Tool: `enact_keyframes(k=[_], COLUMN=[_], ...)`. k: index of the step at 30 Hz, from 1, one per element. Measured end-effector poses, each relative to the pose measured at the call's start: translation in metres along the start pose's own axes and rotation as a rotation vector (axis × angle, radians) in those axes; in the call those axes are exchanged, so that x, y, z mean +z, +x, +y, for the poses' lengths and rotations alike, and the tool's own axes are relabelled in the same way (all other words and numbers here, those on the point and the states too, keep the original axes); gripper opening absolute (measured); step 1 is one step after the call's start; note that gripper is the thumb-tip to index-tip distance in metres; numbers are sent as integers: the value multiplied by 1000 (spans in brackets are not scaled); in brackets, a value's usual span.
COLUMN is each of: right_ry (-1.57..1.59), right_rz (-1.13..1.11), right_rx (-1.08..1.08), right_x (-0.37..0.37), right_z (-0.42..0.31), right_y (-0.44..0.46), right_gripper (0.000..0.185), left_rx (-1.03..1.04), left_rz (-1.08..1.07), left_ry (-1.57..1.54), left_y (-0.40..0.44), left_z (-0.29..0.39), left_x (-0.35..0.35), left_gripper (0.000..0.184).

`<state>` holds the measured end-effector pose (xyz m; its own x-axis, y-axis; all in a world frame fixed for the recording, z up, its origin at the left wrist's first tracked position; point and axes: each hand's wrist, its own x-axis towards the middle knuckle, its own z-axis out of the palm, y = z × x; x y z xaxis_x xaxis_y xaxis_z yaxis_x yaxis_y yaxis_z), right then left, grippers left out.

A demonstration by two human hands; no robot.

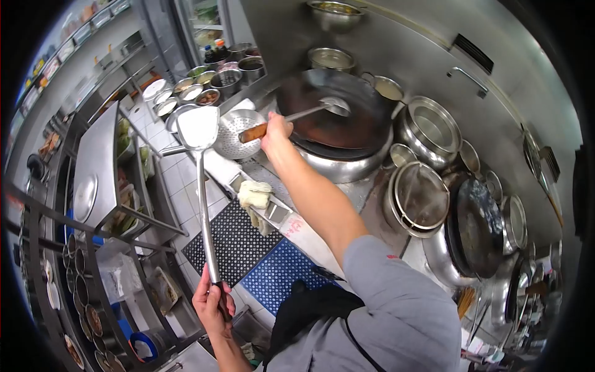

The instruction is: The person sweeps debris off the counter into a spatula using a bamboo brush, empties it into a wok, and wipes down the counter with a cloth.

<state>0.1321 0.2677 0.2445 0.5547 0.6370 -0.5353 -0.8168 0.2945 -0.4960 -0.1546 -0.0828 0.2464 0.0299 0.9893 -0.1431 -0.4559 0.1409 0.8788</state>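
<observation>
My left hand [214,302] is closed round the dark grip of a long metal wok spatula [205,214], whose broad bright blade points up and away from me. My right hand [277,131] reaches forward, wrapped round a ladle [304,113] near its wooden handle end. The ladle's round bowl is over a large dark wok [338,127] on the range. A perforated strainer [232,137] lies beside the wok, under the wooden handle. Below it, a folded pale cloth [254,194] hangs on the counter edge.
Steel bowls and pots [427,127] crowd the right side, with a round mesh strainer [421,195] and another dark wok [479,226]. Ingredient bowls [207,97] stand at the back left. A steel table [99,167] is left, with black and blue mats [279,273] on the floor.
</observation>
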Motion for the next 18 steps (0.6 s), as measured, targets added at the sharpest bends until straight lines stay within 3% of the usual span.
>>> enact_keyframes(k=[2,3,6,9,12,14,18], right_ry=[20,18,5,-81,-398,-619,-978], right_rz=[9,-110,-277,-369,-306,-113,111], right_rx=[-77,-40,70,-60,-100,-182,-560], right_x=[-8,-17,-62,-119,-198,-264,-371], right_z=[-34,-64,-136,-210,-277,-321,-394], right_y=[6,-15,-34,-101,-158,-184,-257], right_gripper=[12,7,6,12,25,31,34], left_rx=[-19,-19,-29,-68,-113,-169,-253], left_rz=[-30,-68,-205,-331,-491,-571,-735], left_ry=[-10,-20,-46,-44,-31,-37,-17], left_y=[8,13,29,38,43,38,16], left_z=[-4,-6,-12,-22,-35,-41,-63], left_x=[4,8,29,58,88,113,165], left_gripper=[58,59,59,59,58,58,59])
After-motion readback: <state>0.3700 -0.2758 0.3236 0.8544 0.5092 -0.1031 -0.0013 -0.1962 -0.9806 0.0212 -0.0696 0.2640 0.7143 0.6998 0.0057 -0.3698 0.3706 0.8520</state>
